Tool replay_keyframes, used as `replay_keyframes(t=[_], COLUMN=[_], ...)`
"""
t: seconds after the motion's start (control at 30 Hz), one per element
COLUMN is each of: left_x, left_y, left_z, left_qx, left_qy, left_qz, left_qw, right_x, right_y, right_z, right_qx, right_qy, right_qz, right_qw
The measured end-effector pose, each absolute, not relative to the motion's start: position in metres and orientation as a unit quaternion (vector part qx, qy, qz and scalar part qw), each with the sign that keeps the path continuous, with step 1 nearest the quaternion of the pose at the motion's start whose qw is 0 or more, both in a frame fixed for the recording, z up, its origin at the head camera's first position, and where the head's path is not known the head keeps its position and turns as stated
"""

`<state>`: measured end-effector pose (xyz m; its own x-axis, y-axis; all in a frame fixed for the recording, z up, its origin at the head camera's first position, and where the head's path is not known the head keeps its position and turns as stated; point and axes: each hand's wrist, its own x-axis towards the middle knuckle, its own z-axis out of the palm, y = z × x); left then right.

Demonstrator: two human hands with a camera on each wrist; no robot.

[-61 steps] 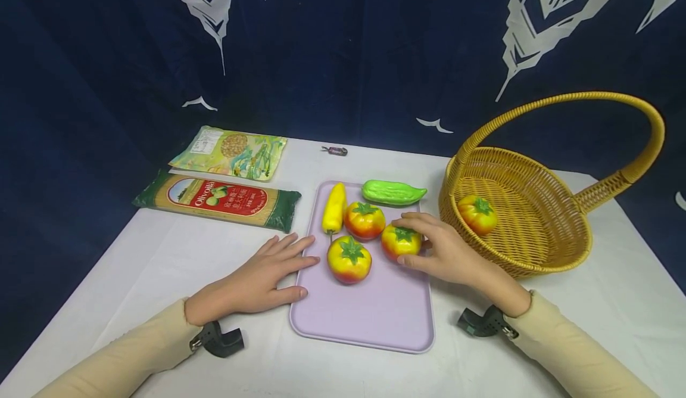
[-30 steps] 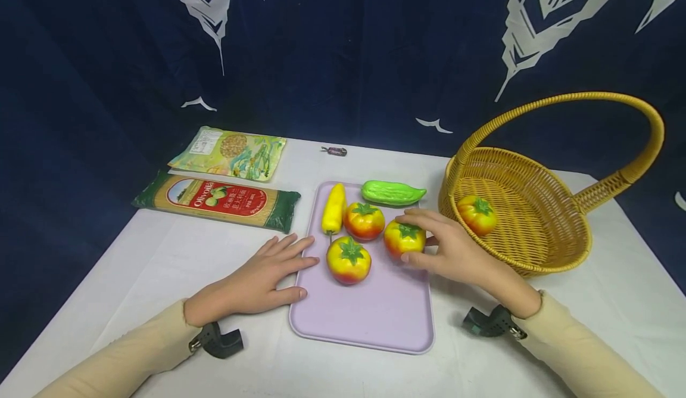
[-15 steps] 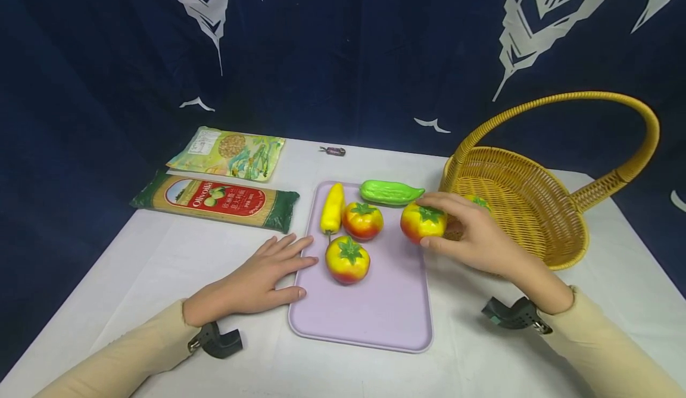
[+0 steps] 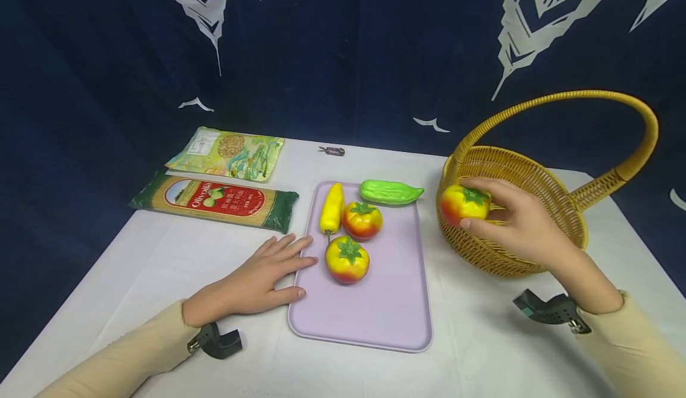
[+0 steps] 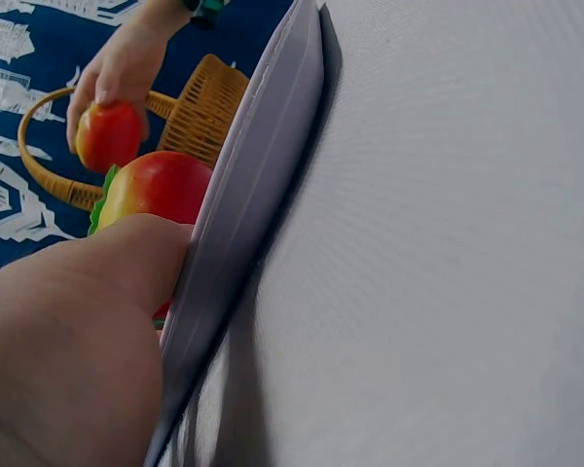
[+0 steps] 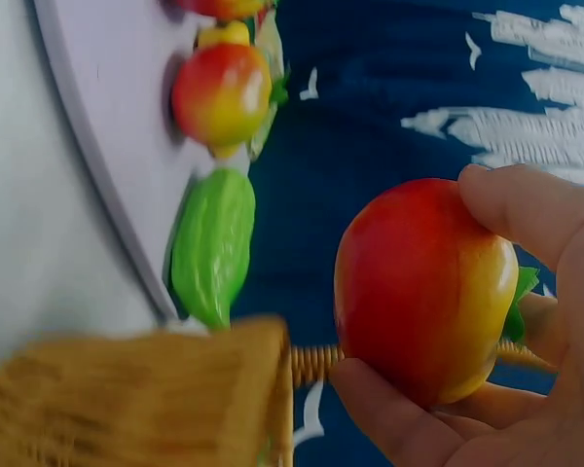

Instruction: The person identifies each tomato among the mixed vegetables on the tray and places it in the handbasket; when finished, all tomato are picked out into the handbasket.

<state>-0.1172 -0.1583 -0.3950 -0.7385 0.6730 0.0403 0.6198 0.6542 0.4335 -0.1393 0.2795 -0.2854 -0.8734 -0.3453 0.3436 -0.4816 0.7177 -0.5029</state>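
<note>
- Head view: right hand (image 4: pixel 522 222) pinches the tomato (image 4: pixel 461 205) between thumb and fingers at the basket (image 4: pixel 471 249); left hand's (image 4: pixel 259 282) lie spread.
- Probably light, stiff, slippery-skinned; best held round its sides.

held tomato (image 4: pixel 465 204): glossy red-yellow, green star-shaped leaf top, pinched in right hand (image 4: pixel 527 228), raised, overlapping left rim of basket (image 4: pixel 471 249) in head view | basket: yellow-brown wicker, upright, arched handle up, on counter (image 4: pixel 343 374) | tray (image 4: pixel 370 320): lilac, rounded corners, flat on counter, left hand (image 4: pixel 257 279) at left edge
</note>
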Motion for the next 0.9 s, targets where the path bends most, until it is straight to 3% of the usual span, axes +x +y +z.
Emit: replay_keyframes(t=[0.9], left_x=[-0.117], left_y=[-0.159], left_z=[-0.393], left_qx=[0.351], left_qy=[0.909], left_qz=[0.216], left_qw=[0.068], right_x=[-0.166], right_y=[0.348], right_z=[-0.306], right_qx=[0.001], right_qy=[-0.962], right_qz=[0.253], right_qw=[0.101])
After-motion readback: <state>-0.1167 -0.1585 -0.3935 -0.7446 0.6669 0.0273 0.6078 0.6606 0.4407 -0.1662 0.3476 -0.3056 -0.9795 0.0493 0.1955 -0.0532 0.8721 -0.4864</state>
